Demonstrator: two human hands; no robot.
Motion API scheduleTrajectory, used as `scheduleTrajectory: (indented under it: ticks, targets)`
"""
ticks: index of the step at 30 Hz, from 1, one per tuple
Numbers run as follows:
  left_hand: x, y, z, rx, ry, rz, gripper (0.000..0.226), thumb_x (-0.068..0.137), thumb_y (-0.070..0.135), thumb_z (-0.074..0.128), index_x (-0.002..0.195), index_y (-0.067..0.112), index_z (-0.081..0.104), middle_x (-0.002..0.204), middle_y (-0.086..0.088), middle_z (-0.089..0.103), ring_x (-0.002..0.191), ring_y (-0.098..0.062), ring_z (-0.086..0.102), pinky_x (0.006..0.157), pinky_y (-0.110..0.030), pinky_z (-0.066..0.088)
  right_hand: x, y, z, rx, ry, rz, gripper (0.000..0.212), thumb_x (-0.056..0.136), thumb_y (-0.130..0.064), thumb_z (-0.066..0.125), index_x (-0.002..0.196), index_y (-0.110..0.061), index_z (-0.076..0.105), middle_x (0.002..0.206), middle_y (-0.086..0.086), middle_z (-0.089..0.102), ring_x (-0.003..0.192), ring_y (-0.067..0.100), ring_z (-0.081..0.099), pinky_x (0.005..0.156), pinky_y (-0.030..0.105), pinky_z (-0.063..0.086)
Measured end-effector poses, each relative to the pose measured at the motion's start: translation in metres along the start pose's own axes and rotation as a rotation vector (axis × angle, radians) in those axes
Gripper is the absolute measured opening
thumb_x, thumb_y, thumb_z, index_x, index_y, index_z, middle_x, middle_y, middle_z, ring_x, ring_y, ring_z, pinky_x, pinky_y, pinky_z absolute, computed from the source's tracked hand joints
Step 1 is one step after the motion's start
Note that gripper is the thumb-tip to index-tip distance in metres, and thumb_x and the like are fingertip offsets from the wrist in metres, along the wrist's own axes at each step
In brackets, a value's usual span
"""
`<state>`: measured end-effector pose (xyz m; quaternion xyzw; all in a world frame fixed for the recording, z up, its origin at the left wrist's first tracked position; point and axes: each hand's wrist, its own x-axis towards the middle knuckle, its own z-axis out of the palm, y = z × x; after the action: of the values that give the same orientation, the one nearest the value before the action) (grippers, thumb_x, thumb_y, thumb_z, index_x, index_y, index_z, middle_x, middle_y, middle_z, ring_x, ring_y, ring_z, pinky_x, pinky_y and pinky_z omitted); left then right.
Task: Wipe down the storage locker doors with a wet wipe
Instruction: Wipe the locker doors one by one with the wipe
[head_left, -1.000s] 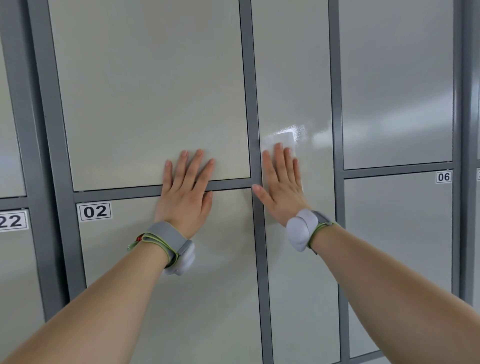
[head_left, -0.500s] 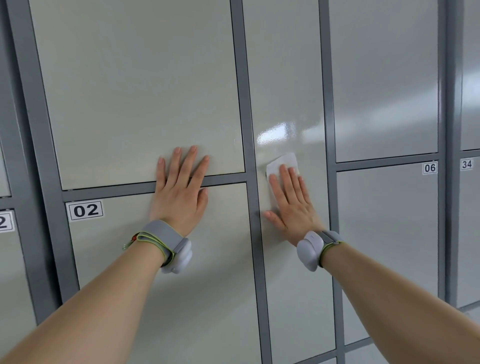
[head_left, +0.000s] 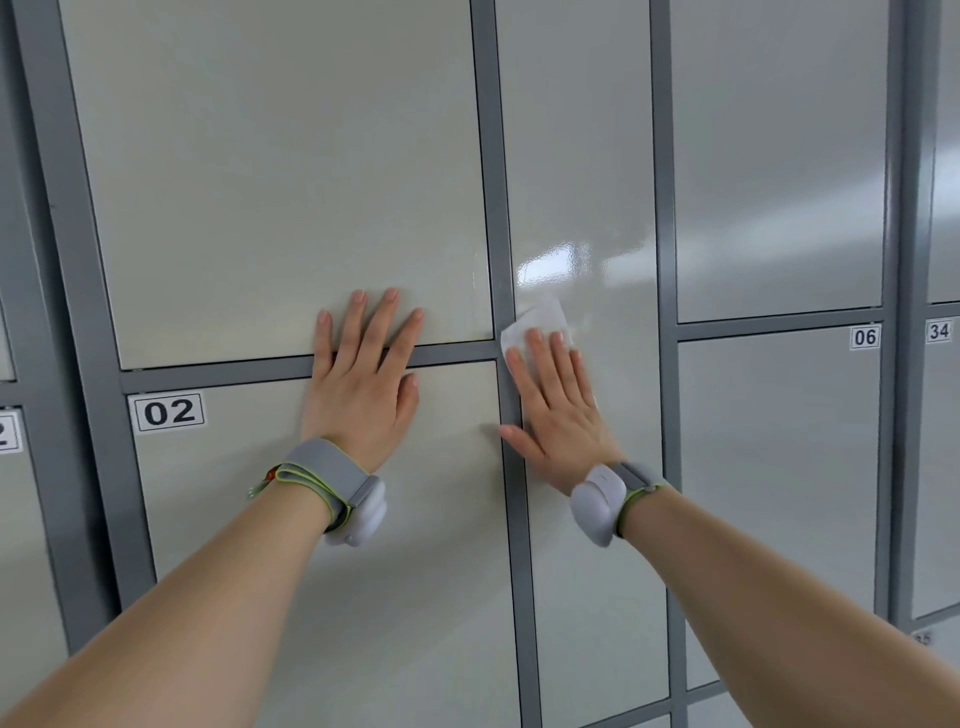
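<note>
A white wet wipe lies flat against a tall narrow pale locker door, next to the grey frame post. My right hand presses it there with straight fingers; most of the wipe is hidden under the palm. A shiny wet patch shows on the door just above the wipe. My left hand rests flat, fingers spread, across the grey crossbar between the upper left door and the door labelled 02.
Grey metal frame posts separate the pale doors. Doors labelled 06 and 34 are to the right. More doors continue at the far left and below.
My right hand has slid the wipe down the narrow door and toward the left post, leaving a wet sheen above. My left hand has stayed on the crossbar.
</note>
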<state>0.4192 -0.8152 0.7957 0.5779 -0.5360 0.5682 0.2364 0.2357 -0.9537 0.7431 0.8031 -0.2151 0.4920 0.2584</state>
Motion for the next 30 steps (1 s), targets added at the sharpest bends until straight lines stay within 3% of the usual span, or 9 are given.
scheduleTrajectory:
  ticks: [4, 10, 16, 20, 23, 27, 30]
  targets:
    - [-0.001, 0.000, 0.000, -0.007, 0.001, -0.001, 0.056, 0.090, 0.027, 0.032, 0.143, 0.013, 0.035, 0.152, -0.013, 0.030, 0.141, -0.034, 0.013, 0.115, -0.045, -0.005, -0.023, 0.009, 0.002, -0.025, -0.051, -0.014, 0.073, 0.097, -0.058, 0.015, 0.147, -0.005, 0.017, 0.155, 0.018, 0.010, 0.144, 0.034, 0.005, 0.118, 0.046, 0.006]
    - [-0.007, 0.002, 0.000, -0.008, -0.013, -0.001, 0.056, 0.088, 0.027, 0.033, 0.143, 0.014, 0.033, 0.152, -0.013, 0.029, 0.141, -0.035, 0.013, 0.114, -0.048, -0.004, -0.029, 0.020, 0.000, 0.045, -0.026, 0.284, 0.078, 0.095, -0.061, 0.012, 0.148, -0.004, 0.010, 0.154, 0.024, 0.008, 0.143, 0.033, -0.002, 0.117, 0.040, -0.005]
    - [-0.012, 0.004, 0.001, -0.008, -0.022, -0.001, 0.056, 0.089, 0.027, 0.032, 0.143, 0.013, 0.035, 0.152, -0.013, 0.030, 0.140, -0.035, 0.013, 0.114, -0.048, -0.004, 0.020, 0.028, -0.021, 0.142, 0.014, 0.571, 0.087, 0.077, -0.068, 0.000, 0.146, -0.016, -0.012, 0.156, 0.014, -0.015, 0.143, 0.029, -0.018, 0.112, 0.031, -0.020]
    - [-0.013, 0.005, 0.000, -0.007, -0.030, -0.001, 0.056, 0.089, 0.027, 0.032, 0.143, 0.013, 0.036, 0.152, -0.013, 0.030, 0.140, -0.035, 0.014, 0.114, -0.048, -0.003, 0.020, 0.014, -0.017, 0.143, -0.006, 0.370, 0.085, 0.084, -0.072, 0.001, 0.147, -0.016, -0.010, 0.154, 0.007, -0.018, 0.143, 0.025, -0.020, 0.113, 0.031, -0.021]
    - [-0.015, 0.004, 0.000, -0.003, -0.044, 0.004, 0.057, 0.088, 0.027, 0.032, 0.143, 0.013, 0.035, 0.152, -0.013, 0.030, 0.141, -0.035, 0.013, 0.114, -0.049, -0.002, -0.004, 0.010, -0.004, 0.110, -0.024, 0.264, 0.076, 0.092, -0.064, 0.007, 0.149, -0.014, -0.004, 0.155, 0.009, -0.010, 0.143, 0.024, -0.015, 0.115, 0.033, -0.016]
    - [-0.019, 0.004, -0.001, -0.002, -0.060, 0.004, 0.058, 0.088, 0.027, 0.033, 0.144, 0.014, 0.035, 0.153, -0.011, 0.029, 0.141, -0.034, 0.012, 0.114, -0.048, -0.003, -0.041, 0.019, 0.006, 0.062, -0.085, 0.215, 0.073, 0.094, -0.062, 0.008, 0.149, -0.014, 0.005, 0.156, 0.015, 0.001, 0.144, 0.029, -0.009, 0.117, 0.040, -0.006]
    - [-0.021, 0.005, 0.000, 0.000, -0.064, -0.003, 0.058, 0.088, 0.027, 0.033, 0.144, 0.015, 0.033, 0.153, -0.011, 0.028, 0.141, -0.034, 0.012, 0.114, -0.048, -0.003, -0.051, 0.032, 0.003, 0.067, -0.087, 0.303, 0.075, 0.093, -0.064, 0.006, 0.150, -0.014, 0.000, 0.156, 0.013, -0.005, 0.144, 0.024, -0.014, 0.117, 0.038, -0.009]
